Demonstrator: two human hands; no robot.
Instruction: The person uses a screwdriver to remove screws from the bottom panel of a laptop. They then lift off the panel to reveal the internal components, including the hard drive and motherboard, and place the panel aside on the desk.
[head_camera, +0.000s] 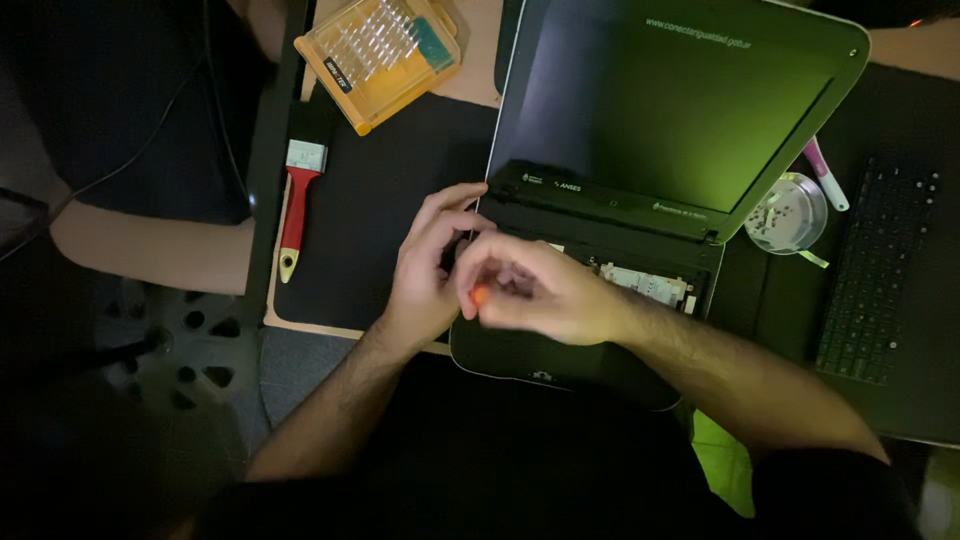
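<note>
The open dark laptop with its keyboard removed (640, 200) lies on the black work mat (390, 210); the left hand (425, 265) rests at its left edge, fingers curled, grasp indiscernible; the right hand (540, 290) crosses over the base, fingers closed round a small orange-tipped tool (480, 295).

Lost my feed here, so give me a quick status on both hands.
Left hand on laptop left edge. Right hand pinching small orange-tipped tool over the opened base. Brush, bit case lie apart.
</note>
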